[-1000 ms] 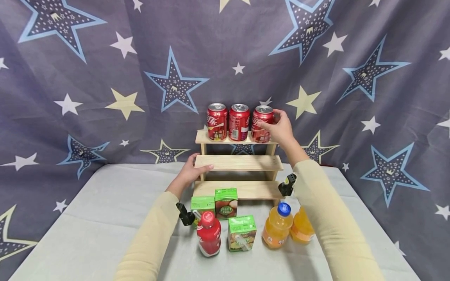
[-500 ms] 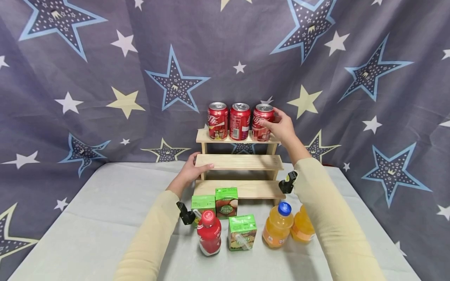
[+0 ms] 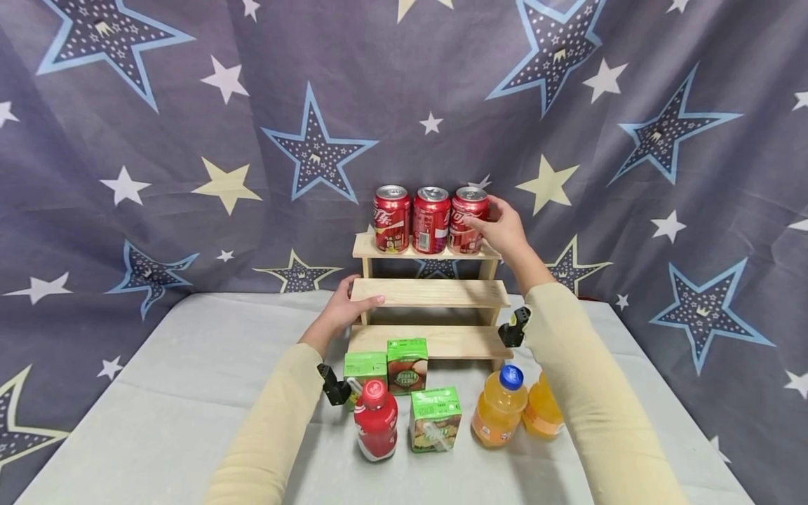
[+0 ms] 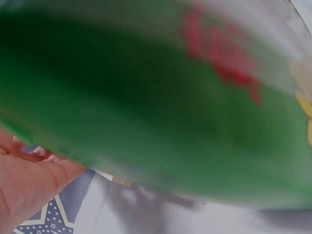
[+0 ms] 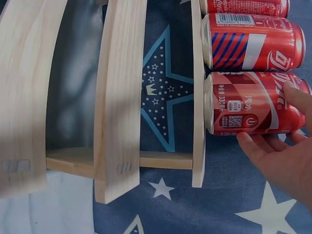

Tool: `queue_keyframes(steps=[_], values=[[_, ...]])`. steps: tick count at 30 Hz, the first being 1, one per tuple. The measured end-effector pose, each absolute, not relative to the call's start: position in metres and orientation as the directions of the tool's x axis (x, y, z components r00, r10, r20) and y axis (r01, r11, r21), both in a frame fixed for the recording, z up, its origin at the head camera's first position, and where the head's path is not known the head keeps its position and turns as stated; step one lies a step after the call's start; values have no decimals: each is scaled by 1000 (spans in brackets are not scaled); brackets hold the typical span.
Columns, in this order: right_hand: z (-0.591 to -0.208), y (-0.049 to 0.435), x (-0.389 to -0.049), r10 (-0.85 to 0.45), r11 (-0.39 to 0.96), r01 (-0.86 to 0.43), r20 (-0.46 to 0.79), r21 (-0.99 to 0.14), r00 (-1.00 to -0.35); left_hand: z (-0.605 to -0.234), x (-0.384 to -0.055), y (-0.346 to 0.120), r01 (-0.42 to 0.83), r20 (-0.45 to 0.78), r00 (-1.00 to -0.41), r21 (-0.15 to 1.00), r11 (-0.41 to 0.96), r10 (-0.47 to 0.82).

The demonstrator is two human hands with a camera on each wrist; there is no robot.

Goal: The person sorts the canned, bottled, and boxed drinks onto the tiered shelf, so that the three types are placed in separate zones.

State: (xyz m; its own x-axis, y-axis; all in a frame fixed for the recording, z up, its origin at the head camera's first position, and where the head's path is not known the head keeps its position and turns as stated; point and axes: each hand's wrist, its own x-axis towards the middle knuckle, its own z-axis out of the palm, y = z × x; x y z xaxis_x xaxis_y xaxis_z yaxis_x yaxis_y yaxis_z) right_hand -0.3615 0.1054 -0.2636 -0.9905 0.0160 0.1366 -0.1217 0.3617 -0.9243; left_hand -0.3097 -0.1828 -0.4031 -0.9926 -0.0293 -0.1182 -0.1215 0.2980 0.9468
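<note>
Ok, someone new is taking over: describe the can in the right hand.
Find the wooden stand before the starry curtain. Its top shelf holds three red cans. It's the rightmost can, the only one gripped by the right hand.

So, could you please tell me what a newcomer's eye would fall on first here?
Probably the three red cans on top of the wooden rack, the right hand holding the rightmost can. The star-patterned backdrop behind would likely come next, then the orange bottles in front, at right.
</note>
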Motion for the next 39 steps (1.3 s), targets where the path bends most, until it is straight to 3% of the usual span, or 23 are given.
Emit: queue_keyframes(steps=[9, 20, 39], values=[[-254, 112, -354, -34, 448, -69, 60, -891, -998, -403, -309, -182, -123, -119, -992, 946, 300, -33], [-239, 136, -342, -92, 581, -107, 65, -807, -994, -403, -310, -183, -124, -122, -992, 953, 276, -24], [-257, 184, -299, -226, 693, -133, -38, -709, -973, -405, -311, -185, -136, -136, -990, 949, 285, -19]])
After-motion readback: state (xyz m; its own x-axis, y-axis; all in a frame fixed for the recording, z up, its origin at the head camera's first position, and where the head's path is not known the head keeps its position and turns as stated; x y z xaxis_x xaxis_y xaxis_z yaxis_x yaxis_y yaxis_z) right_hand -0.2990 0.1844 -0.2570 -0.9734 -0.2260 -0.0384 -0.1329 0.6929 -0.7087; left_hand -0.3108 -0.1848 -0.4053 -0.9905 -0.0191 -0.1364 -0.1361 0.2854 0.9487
